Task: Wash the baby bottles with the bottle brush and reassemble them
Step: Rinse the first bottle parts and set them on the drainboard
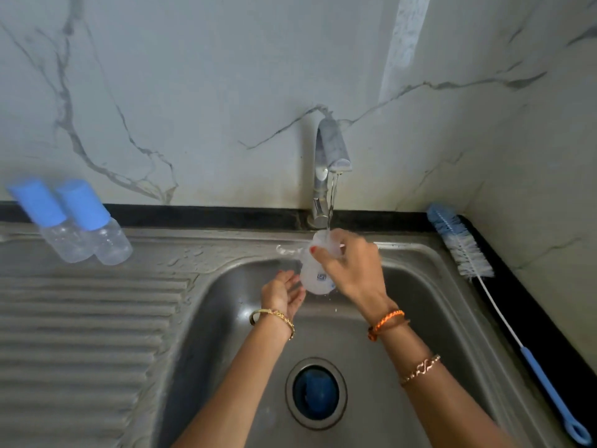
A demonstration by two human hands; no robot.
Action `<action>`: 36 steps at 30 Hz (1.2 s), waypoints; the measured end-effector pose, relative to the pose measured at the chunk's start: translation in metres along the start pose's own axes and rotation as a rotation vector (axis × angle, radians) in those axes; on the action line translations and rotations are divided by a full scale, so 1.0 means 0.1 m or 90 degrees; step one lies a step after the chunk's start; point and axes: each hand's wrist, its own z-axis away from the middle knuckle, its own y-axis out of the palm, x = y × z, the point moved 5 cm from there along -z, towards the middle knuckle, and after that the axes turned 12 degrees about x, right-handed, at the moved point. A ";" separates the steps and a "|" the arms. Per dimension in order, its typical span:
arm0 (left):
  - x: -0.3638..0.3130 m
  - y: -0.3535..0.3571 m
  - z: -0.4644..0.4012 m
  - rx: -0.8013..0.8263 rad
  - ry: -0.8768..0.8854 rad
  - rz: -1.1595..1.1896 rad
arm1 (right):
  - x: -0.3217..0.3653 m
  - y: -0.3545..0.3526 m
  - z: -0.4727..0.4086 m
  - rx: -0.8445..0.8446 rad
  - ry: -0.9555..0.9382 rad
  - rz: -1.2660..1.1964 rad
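At frame centre, under the tap (pixel 332 150), the right hand (pixel 353 270) grips the bottle (pixel 315 273); the left hand (pixel 284 291) cups open just beside it. Light, stiff, probably slippery wet; best held around its body.

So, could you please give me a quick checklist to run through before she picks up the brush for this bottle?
1. Open bottle held firmly: ok, the right hand grips it over the sink.
2. Water running from the tap into the bottle mouth: ok, the stream meets it.
3. Left hand free to take the brush: ok, it is open beside the bottle, holding nothing.
4. Bottle brush within reach: ok, it lies on the counter edge to the right of the sink.
5. Bottle rinsed clean inside: cannot tell.
6. Other two bottles out of the way: ok, capped on the drainboard at left.
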 end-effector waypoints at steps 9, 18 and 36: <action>-0.07 0.00 0.05 0.028 -0.009 -0.008 | 0.09 -0.10 0.06 -0.098 -0.055 0.019; 0.09 0.04 0.03 0.075 -0.051 0.033 | -0.04 0.14 0.05 0.048 0.021 0.042; -0.43 0.62 0.02 0.014 0.281 -0.654 | -0.46 0.52 -0.02 0.063 0.448 -1.020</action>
